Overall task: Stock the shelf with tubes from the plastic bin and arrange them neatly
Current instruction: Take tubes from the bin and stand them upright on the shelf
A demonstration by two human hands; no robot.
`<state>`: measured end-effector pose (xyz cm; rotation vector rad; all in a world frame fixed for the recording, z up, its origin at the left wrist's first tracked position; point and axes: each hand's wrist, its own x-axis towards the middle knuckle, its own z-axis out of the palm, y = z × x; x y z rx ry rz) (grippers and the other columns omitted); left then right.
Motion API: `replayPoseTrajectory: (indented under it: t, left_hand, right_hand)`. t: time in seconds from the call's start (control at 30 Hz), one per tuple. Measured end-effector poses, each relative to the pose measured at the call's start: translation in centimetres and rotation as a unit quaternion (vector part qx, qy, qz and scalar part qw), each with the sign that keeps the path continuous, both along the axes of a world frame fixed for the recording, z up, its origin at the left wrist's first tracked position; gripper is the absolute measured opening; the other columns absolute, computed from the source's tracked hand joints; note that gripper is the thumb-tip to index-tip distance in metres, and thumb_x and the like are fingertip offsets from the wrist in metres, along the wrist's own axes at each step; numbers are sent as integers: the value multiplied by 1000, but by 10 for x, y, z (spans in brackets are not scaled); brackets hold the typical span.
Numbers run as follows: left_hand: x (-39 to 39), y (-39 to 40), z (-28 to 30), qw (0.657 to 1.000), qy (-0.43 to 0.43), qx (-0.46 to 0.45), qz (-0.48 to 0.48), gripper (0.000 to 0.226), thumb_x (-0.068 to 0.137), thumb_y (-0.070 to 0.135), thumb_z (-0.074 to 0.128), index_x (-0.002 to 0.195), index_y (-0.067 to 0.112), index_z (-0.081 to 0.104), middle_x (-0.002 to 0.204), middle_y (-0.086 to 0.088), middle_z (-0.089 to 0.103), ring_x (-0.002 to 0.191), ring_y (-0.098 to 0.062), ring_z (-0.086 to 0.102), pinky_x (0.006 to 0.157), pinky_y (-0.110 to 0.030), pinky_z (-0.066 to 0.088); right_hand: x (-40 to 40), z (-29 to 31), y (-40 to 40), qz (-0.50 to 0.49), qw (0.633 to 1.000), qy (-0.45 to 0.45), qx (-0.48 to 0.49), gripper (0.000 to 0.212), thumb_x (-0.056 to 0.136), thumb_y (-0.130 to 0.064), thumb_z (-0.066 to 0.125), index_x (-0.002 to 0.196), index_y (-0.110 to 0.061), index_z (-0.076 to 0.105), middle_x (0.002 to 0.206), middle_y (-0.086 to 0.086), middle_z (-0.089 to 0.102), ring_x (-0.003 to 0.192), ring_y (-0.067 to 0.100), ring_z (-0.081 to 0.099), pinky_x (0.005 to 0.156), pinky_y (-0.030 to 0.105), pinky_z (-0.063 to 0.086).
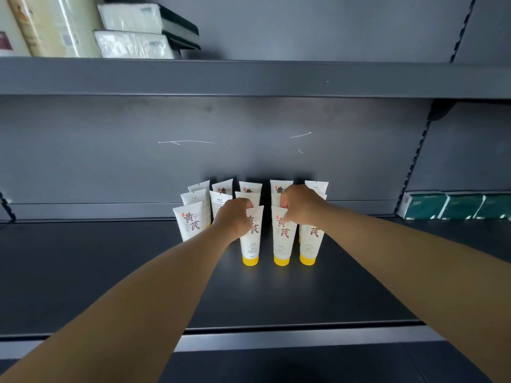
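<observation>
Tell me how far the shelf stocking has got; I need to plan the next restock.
Done: about a dozen white tubes stand cap-down in rows at the back of the shelf. In hand: the left hand and right hand each pinch the top of a front-row tube. Left: much shelf stays bare; the bin is out of view, so remaining stock is unknown.

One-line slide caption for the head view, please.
Both hands, left hand and right hand, grip front-row tubes on the shelf.
</observation>
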<state>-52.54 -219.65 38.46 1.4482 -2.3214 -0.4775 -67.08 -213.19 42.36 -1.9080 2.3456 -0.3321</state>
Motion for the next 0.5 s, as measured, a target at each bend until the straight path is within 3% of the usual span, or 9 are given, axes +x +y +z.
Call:
replayPoseTrajectory:
  t: [0.23,0.33,0.5]
  left_hand:
    - [10,15,15,998,-36,-51,-19,49,83,8,62,129,18,50,132,-4,48,122,-22,47,95,-32,44]
    - [17,28,23,996,-53,-72,-25,48,83,8,62,128,19,51,132,-4,46,123,-22,45,95,-32,43]
    - [34,64,30,993,-73,-78,-42,48,81,10,64,126,20,51,129,-2,47,119,-20,46,90,-31,45]
  right_hand:
    - [7,13,20,12,999,30,-16,40,79,-15,73,115,-11,57,114,6,59,101,24,58,78,30,47]
    - [12,20,35,14,999,31,-18,45,79,-17,73,120,-14,55,118,5,57,103,22,56,74,28,43]
    - [28,23,79,15,999,49,3,57,78,-22,73,130,-18,49,130,2,52,116,21,50,82,27,41]
